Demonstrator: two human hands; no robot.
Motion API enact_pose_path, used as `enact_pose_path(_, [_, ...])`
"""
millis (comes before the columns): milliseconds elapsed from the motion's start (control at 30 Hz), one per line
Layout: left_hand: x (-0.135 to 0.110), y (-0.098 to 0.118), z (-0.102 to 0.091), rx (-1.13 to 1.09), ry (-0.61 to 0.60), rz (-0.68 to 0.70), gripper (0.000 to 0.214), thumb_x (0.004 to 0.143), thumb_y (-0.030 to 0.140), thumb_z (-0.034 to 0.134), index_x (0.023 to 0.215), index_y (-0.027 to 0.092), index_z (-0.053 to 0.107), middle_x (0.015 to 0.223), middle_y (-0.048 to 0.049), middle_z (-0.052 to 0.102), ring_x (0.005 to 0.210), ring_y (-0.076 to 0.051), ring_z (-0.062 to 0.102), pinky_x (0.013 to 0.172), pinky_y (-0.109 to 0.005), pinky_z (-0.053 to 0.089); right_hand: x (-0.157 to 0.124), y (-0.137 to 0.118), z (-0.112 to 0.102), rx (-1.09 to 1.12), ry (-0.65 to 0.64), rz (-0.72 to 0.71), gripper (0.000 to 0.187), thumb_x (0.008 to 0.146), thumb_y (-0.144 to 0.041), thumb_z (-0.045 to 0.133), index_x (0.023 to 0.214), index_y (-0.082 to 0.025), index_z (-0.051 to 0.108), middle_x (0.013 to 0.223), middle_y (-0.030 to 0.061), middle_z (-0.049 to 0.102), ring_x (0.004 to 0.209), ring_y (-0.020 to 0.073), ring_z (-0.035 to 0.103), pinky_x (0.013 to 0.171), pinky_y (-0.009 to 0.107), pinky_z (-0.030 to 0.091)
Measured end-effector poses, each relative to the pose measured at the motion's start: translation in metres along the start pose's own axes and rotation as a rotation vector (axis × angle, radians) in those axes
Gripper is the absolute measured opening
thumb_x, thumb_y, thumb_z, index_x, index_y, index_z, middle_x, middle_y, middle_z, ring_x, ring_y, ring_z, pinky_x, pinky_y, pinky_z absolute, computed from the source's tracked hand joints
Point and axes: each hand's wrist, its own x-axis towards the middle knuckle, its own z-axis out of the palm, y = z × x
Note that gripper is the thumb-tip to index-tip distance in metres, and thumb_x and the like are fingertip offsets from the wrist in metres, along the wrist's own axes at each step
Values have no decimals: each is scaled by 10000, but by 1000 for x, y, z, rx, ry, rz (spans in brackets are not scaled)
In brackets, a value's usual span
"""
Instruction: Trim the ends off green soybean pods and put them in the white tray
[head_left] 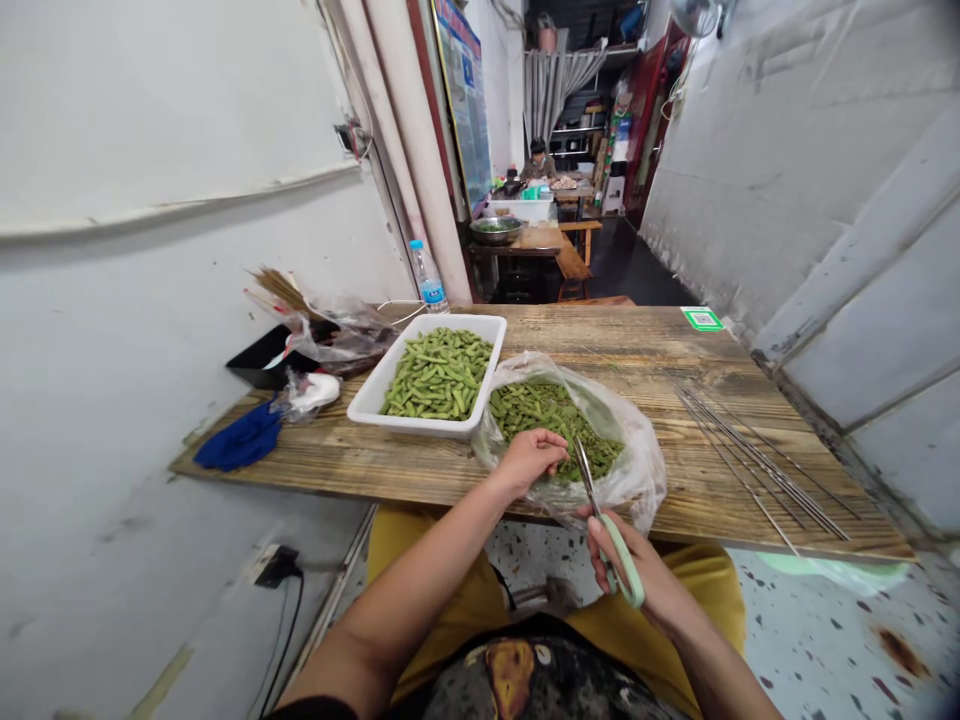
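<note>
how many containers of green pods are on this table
2: the white tray left of centre, and the plastic bag just right of it, under the left hand and scissors.

The scene is taken from a single camera worn on the head, aimed forward and down across the near edge of the wooden surface point(675, 390). The left hand point(529, 458) and right hand point(637, 572) are caught close beneath the lens, in the lower middle of the frame, with the lap point(712, 585) under them. A wide, bent view is given (the walls point(150, 300) are bowed outward at the sides), and a corridor point(630, 265) is taken in far beyond the surface's back edge.
</note>
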Motion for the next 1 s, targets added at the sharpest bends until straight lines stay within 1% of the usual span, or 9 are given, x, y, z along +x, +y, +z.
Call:
enact_pose_path(100, [2,-4,0,282,29,162,114,700,148,609,797,111,656,674,-10,626,506,-68,473,530,-205,369,-3,-6,-5,99,52,-20,483,739,-575,629,1043,-211,538,615,-59,480,467,90,441,419,218,371])
enact_pose_path(233, [8,-7,8,686,-44,351,162,720,176,618,849,142,710,727,-35,638,661,-130,541,649,-239,408,-7,-12,-13,144,140,-63,496,717,-562,660,1035,-198,550,621,-48,493,483,101,452,429,229,388])
enact_pose_path(367, [18,-4,24,1008,-88,431,150,715,138,584,795,150,711,815,-82,660,789,-189,575,745,-282,414,-11,-8,-14,130,105,-24,494,722,-549,666,1047,-200,538,628,-50,480,497,95,447,438,223,382])
enact_pose_path(433, [21,1,29,1037,-104,421,125,692,109,569,714,145,686,754,-81,653,752,-189,572,716,-281,409,-12,-5,-13,117,86,-14,487,733,-546,658,1050,-200,525,623,-55,473,493,88,437,439,215,374])
enact_pose_path(500, [22,7,29,912,-67,363,86,664,105,578,687,140,652,675,-57,628,658,-157,545,639,-257,392,-13,-2,-12,105,82,-3,485,742,-549,646,1052,-200,514,616,-61,465,483,82,428,435,210,369])
enact_pose_path(567, [20,10,25,627,-36,213,42,652,117,592,683,135,613,622,-29,602,547,-109,483,548,-226,351,-12,0,-11,99,86,4,481,751,-552,634,1055,-202,505,615,-66,458,479,80,426,431,209,370])
enact_pose_path(700, [12,7,17,-113,-184,-108,104,667,165,638,684,120,546,622,-33,609,435,-31,343,440,-174,230,-8,2,-9,57,87,18,501,746,-577,620,1057,-203,500,597,-77,439,464,78,417,418,204,368])
enact_pose_path(833, [3,-5,16,-482,-135,-159,244,582,162,761,695,99,554,627,-41,610,448,-10,354,431,-148,224,-5,3,-7,-8,74,-10,496,756,-592,596,1064,-216,497,563,-87,421,442,76,398,411,202,355])
enact_pose_path(1000, [-5,-7,23,-645,-38,-145,262,557,140,783,667,104,548,648,-52,625,457,-12,386,438,-142,264,-4,1,-7,-67,117,-16,500,745,-602,597,1050,-218,501,518,-99,394,411,77,374,393,202,338])
